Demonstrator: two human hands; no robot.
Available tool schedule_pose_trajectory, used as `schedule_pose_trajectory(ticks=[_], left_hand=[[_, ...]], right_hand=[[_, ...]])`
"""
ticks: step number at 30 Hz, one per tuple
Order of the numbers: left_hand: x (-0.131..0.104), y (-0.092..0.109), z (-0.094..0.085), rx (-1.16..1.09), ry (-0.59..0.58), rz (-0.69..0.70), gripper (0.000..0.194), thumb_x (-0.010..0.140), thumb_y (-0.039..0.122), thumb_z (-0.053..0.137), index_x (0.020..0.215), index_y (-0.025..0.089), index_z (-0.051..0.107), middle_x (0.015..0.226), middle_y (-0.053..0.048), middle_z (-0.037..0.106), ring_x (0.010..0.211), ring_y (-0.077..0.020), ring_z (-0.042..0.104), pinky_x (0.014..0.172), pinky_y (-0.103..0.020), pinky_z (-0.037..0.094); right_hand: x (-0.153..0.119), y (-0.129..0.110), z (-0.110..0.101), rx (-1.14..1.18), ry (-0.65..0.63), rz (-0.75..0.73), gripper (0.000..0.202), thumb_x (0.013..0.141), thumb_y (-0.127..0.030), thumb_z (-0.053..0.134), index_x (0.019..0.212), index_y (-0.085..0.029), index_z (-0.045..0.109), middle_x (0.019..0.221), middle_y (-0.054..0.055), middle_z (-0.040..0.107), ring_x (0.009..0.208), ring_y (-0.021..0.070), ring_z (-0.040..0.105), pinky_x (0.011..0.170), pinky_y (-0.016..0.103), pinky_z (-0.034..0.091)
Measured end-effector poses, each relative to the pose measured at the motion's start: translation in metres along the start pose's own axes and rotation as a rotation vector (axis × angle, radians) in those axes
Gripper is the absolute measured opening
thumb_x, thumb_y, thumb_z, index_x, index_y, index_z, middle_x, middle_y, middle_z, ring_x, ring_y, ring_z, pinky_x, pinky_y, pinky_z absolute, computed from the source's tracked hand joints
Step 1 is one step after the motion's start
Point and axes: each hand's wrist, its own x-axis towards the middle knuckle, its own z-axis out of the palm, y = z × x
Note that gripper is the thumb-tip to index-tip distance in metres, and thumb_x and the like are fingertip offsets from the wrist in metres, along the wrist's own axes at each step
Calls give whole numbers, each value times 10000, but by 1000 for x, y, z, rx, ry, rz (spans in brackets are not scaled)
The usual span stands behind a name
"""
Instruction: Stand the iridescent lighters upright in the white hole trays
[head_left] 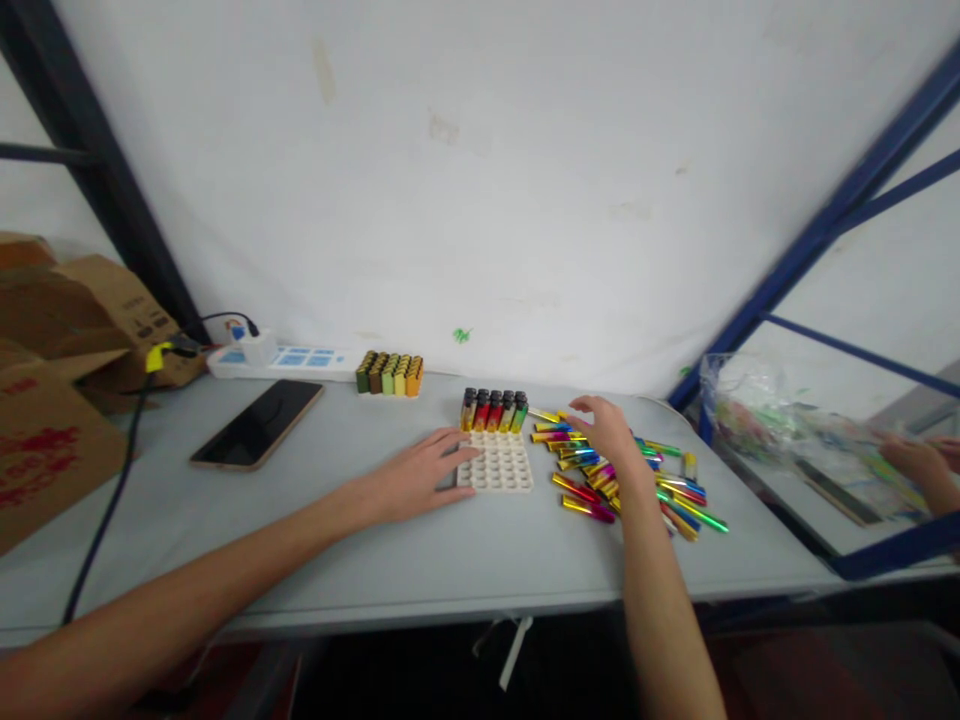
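Observation:
My left hand (420,475) lies at the left edge of a white tray (499,468) with rows of round holes. Its fingers are spread, some touching the tray's side. Lighters (493,411) with black tops and red, yellow and green bodies stand upright in rows along the tray's far end. To the right, my right hand (609,432) is over a loose pile of shiny, multicoloured slim tubes (592,475). Its thumb and forefinger are apart at the pile's far left side, with nothing visible between them. The palm and lower fingers hide part of the pile.
A block of upright green, brown and yellow pieces (390,374) stands near the wall. Left of it are a white power strip (307,362), a phone (259,425) and cardboard boxes (60,400). Beyond the blue frame (795,235) at right, another person's hand (915,462) shows near plastic bags.

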Motion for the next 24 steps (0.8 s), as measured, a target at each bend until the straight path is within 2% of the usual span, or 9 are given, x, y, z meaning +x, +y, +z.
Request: schedule_pose_trajectory(ticks=[5, 7, 10, 13, 15, 18, 20, 24], left_hand=[[-1, -1, 1, 24, -15, -9, 505, 1016, 509, 555, 1443, 240, 545, 1489, -136, 535, 1425, -304, 446, 1198, -483, 387], [-1, -2, 1, 31, -16, -9, 505, 1019, 512, 548, 1439, 234, 548, 1485, -139, 537, 1424, -303, 447, 1198, -480, 388], [0, -2, 1, 31, -1, 10, 493, 1017, 506, 553, 1428, 234, 557, 1471, -136, 547, 1412, -298, 461, 1189, -472, 403], [0, -2, 1, 31, 8, 20, 501, 1020, 507, 545, 1436, 228, 552, 1475, -140, 547, 1415, -298, 461, 1191, -475, 403], [0, -3, 2, 33, 0, 13, 512, 1027, 511, 529, 1443, 213, 549, 1489, -150, 535, 1429, -302, 445, 1199, -478, 394], [0, -3, 2, 27, -2, 12, 509, 1027, 504, 530, 1442, 211, 551, 1493, -148, 532, 1436, -299, 437, 1205, -475, 386], [0, -2, 1, 20, 6, 16, 503, 1021, 492, 544, 1442, 217, 552, 1484, -142, 543, 1428, -297, 448, 1203, -473, 389], [1, -3, 2, 18, 10, 18, 496, 1014, 482, 558, 1428, 209, 564, 1469, -150, 554, 1414, -301, 462, 1192, -476, 401]], right_hand=[[-5, -2, -1, 0, -214, 49, 219, 906, -263, 706, 1105, -178, 738, 1099, 117, 776, 1031, 270, 723, 943, 377, 537], [-3, -7, -4, 19, -171, 51, 208, 923, -269, 686, 1097, -167, 739, 1087, 120, 778, 1023, 270, 723, 944, 381, 538], [-2, -18, -16, 87, -9, 15, 217, 954, -307, 641, 1088, -165, 734, 1076, 115, 775, 1010, 254, 722, 961, 386, 536], [-11, -26, -37, 158, -19, -81, 250, 982, -368, 599, 1087, -183, 731, 1082, 102, 771, 1006, 249, 722, 968, 401, 543], [-28, -28, -50, 164, -72, -146, 277, 995, -399, 581, 1112, -198, 730, 1111, 103, 761, 1034, 259, 715, 978, 419, 546], [-66, -21, -63, 134, -139, -198, 319, 971, -438, 629, 1198, -229, 711, 1202, 111, 723, 1121, 282, 690, 1010, 445, 546], [-95, -14, -63, 110, -152, -199, 389, 922, -464, 700, 1240, -241, 696, 1304, 119, 673, 1233, 299, 639, 1062, 454, 529], [-135, -8, -50, 48, -168, -237, 425, 941, -399, 691, 1341, -262, 650, 1349, 119, 632, 1239, 285, 630, 1074, 455, 532]])
